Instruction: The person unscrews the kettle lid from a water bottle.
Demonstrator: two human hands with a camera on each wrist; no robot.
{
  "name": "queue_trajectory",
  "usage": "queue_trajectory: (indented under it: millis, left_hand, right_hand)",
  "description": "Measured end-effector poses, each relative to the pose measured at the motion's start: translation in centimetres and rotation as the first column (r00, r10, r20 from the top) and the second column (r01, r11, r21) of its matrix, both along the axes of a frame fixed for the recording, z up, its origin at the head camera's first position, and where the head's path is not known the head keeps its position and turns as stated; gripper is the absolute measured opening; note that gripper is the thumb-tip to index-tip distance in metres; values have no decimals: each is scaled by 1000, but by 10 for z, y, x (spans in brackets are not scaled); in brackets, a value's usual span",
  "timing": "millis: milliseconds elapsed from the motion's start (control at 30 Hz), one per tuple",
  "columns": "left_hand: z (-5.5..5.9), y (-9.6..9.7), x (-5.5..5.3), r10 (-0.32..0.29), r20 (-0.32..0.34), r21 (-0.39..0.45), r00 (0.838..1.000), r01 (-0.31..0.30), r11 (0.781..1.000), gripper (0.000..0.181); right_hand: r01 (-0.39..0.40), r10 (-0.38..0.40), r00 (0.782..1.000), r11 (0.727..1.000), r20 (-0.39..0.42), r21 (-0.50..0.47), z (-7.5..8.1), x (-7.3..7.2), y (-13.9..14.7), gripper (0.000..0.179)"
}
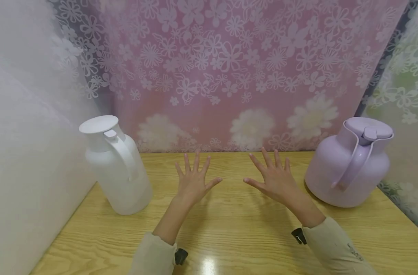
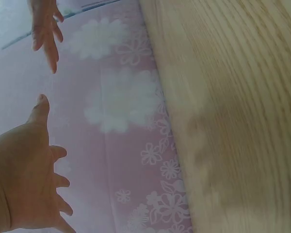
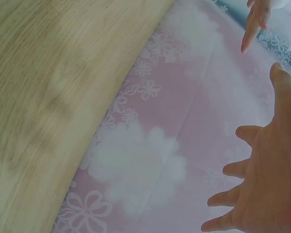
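Both hands hover above a wooden table, fingers spread and palms down, holding nothing. My left hand is nearest to a white thermos jug, which stands upright at the left with its handle facing me. To the right, a lilac thermos jug stands beside my right hand, apart from it. Each jug has a flat lid with a thumb lever. In the left wrist view the left hand shows splayed fingers; the right wrist view shows the right hand likewise.
A pink flowered curtain hangs along the table's back edge. On the left rises a pale wall-like surface. A lighter flowered cloth hangs at the right. Black straps show at the sleeve cuffs.
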State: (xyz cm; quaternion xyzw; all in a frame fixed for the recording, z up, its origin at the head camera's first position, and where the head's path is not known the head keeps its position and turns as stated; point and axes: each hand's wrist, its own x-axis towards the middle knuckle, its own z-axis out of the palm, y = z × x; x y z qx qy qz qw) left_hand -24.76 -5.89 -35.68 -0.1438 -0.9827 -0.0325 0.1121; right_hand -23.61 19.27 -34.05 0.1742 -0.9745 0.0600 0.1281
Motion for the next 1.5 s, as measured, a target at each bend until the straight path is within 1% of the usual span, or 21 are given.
queue_trajectory:
  millis: [133, 233, 300, 433, 567, 633, 700, 800, 833, 867, 933, 1000, 1067, 1100, 1200, 1267, 1300, 1333, 1433, 1500]
  left_hand:
    - [7, -2, 4, -6, -40, -19, 999, 5, 1000, 81]
    - [14, -4, 8, -21, -114, -45, 993, 16, 999, 81]
    - [22, -8, 12, -34, -177, -54, 984, 25, 998, 81]
    - [39, -19, 23, -57, -286, -14, 956, 55, 998, 82]
    - [56, -37, 37, -73, -350, 57, 934, 99, 993, 83]
    - [63, -48, 44, -75, -396, 54, 915, 105, 993, 82]
    - [69, -61, 51, -67, -443, 45, 894, 97, 994, 82]
    - [73, -80, 59, -46, -510, 64, 859, 92, 994, 83]
    - [73, -87, 61, -34, -523, 85, 852, 92, 992, 82]
    - [73, -94, 64, -20, -527, 109, 850, 91, 990, 81]
    - [70, -109, 66, 8, -547, 142, 837, 83, 986, 80]
    - [66, -125, 67, 37, -563, 177, 826, 76, 981, 79]
    - [61, -139, 68, 66, -569, 214, 819, 70, 974, 80]
    - [58, -146, 68, 80, -576, 232, 814, 69, 970, 81]
    - [49, -164, 69, 127, -570, 290, 812, 54, 955, 84]
    - [42, -175, 68, 158, -555, 323, 817, 36, 946, 86]
    - [38, -180, 68, 174, -551, 338, 816, 28, 941, 86]
    - [34, -184, 67, 188, -541, 358, 820, 23, 934, 87]
    - [23, -194, 64, 222, -524, 423, 822, 25, 906, 86]
    - [16, -198, 61, 241, -521, 460, 819, 31, 887, 85]
  right_hand:
    - [-10, 10, 1000, 1000, -20, 7, 5, 1, -2, 82]
    - [-19, 20, 999, 1000, -44, 14, 10, 1, -5, 82]
    - [-30, 32, 997, 999, -64, 17, 14, 1, -8, 82]
    - [-66, 68, 994, 998, -89, 19, 26, 1, -17, 82]
    - [-116, 116, 988, 993, -105, 9, 39, 0, -30, 83]
    - [-141, 141, 983, 990, -114, 6, 45, -1, -37, 83]
    - [-165, 164, 979, 986, -119, 0, 50, -3, -45, 82]
    - [-212, 209, 969, 977, -128, -6, 56, -6, -58, 80]
    - [-230, 226, 965, 973, -133, -14, 57, -7, -62, 79]
    - [-250, 245, 959, 968, -142, -21, 57, -8, -67, 79]
    - [-292, 282, 945, 956, -168, -38, 57, -11, -75, 78]
    - [-331, 314, 930, 941, -189, -65, 56, -14, -84, 78]
    - [-370, 346, 914, 925, -213, -87, 53, -17, -93, 79]
    - [-387, 359, 908, 916, -217, -102, 52, -19, -99, 79]
    - [-430, 398, 893, 892, -210, -140, 47, -22, -115, 81]
    - [-454, 421, 885, 876, -201, -166, 42, -25, -126, 82]
    - [-467, 433, 879, 867, -198, -177, 39, -26, -132, 82]
    - [-477, 443, 875, 858, -196, -189, 35, -27, -137, 82]
    - [-506, 467, 860, 832, -205, -229, 22, -33, -152, 82]
    - [-517, 474, 855, 814, -212, -264, 13, -36, -163, 83]
